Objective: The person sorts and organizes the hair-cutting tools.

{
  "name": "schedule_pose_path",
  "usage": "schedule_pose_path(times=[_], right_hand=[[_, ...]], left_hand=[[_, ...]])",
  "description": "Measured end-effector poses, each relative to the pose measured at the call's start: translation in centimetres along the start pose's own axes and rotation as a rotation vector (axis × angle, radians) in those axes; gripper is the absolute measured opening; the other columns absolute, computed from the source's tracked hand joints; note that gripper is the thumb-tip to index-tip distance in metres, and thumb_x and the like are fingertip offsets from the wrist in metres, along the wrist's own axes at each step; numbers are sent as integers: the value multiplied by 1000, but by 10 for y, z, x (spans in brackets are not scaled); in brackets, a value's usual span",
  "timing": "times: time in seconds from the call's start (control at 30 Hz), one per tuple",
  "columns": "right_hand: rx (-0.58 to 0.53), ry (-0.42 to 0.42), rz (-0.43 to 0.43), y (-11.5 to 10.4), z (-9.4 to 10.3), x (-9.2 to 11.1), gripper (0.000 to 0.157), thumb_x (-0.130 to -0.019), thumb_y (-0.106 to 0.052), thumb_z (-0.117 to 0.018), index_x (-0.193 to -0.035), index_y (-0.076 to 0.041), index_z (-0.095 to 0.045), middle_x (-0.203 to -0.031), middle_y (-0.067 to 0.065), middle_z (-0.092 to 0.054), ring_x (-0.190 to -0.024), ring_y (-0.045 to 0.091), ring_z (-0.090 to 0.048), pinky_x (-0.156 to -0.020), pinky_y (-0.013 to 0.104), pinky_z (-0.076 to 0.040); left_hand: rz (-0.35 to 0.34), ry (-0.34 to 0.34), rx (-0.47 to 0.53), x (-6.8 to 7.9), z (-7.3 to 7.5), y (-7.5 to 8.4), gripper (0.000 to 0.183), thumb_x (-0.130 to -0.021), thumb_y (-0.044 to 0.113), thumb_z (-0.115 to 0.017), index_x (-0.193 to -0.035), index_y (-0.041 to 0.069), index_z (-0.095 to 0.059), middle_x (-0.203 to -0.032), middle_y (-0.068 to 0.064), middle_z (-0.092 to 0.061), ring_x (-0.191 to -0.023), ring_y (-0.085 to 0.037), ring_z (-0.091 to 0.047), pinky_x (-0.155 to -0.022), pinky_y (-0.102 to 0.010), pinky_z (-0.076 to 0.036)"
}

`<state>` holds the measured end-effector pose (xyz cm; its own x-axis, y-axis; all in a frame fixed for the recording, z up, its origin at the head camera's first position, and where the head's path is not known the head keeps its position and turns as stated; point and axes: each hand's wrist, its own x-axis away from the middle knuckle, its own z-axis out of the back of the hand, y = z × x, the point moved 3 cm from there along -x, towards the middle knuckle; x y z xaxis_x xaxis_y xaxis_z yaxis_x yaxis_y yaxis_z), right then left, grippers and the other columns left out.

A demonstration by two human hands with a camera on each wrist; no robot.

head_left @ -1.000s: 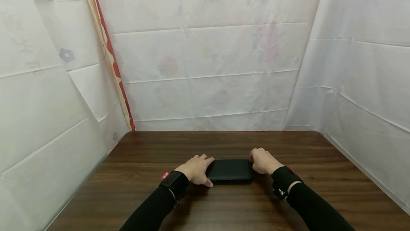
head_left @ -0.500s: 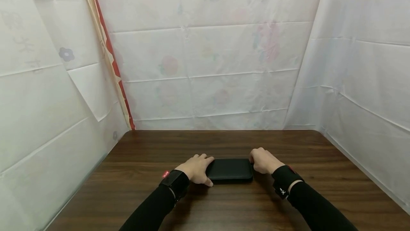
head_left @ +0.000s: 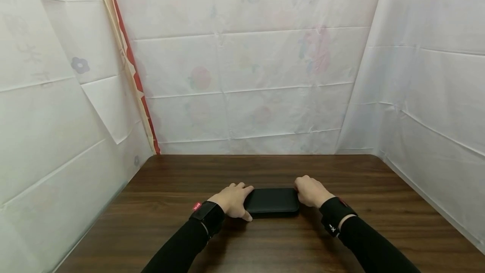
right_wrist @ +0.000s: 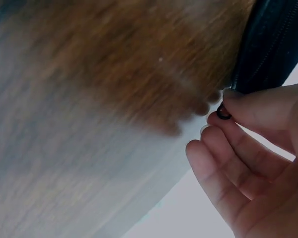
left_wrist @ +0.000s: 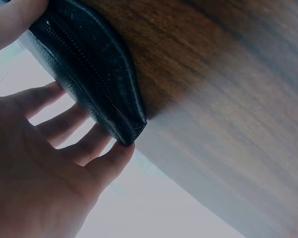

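A black leather-look zip case (head_left: 273, 201) lies flat on the wooden table between my hands. My left hand (head_left: 231, 200) grips its left end, the thumb at the near corner and the fingers spread along the end. In the left wrist view the fingertips press the case's edge beside its zipper (left_wrist: 120, 114). At the opposite end is my right hand (head_left: 312, 191). The right wrist view shows its thumb and index finger pinching a small black ring-shaped zipper pull (right_wrist: 223, 118) at the corner of the case. The other fingers are loosely bent.
The dark brown wooden table (head_left: 189, 172) reaches back to a white patterned sheet (head_left: 242, 67). More white sheeting hangs along the left and right sides, close to the table edges. A black band (head_left: 337, 214) is worn on each wrist.
My right hand has shifted very slightly left, toward the case. The left hand and the case look the same.
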<state>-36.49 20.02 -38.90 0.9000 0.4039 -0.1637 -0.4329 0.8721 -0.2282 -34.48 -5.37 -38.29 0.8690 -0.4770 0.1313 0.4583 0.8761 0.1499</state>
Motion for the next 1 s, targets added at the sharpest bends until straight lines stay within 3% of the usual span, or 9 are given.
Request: schedule_pose_path(times=[0.1,0.33,0.57,1.0], right_hand=[[5,16,15,-1,0,0,53,-93,11,-56,-62,-21,-28,-59,-5,-20,-51,10,-23,-52,29,-21],[54,13,19,0,0,-3,48,-93,11,-58,-60,-19,-39,-56,-5,-28,-51,10,-29,-52,29,-24],[79,-3,13,3,1,-6,47,-91,10,-58,-63,-18,-31,-60,-4,-22,-52,11,-24,-53,30,-21],[92,-7,12,1,-2,-1,48,-88,9,-59,-61,-19,-32,-58,-4,-25,-51,11,-26,-52,30,-22]], left_hand=[[-1,3,3,1,0,0,90,-82,46,-84,-156,16,-42,-151,-10,-46,-135,-34,-46,-105,-48,-44],[2,5,1,4,3,1,91,-81,46,-85,-156,15,-42,-151,-11,-46,-134,-34,-46,-103,-48,-45],[4,1,-8,1,4,1,92,-82,47,-84,-156,15,-41,-153,-12,-44,-137,-35,-44,-107,-49,-43],[5,-2,-20,4,0,3,91,-82,47,-84,-156,15,-41,-152,-11,-46,-136,-34,-45,-107,-48,-43]])
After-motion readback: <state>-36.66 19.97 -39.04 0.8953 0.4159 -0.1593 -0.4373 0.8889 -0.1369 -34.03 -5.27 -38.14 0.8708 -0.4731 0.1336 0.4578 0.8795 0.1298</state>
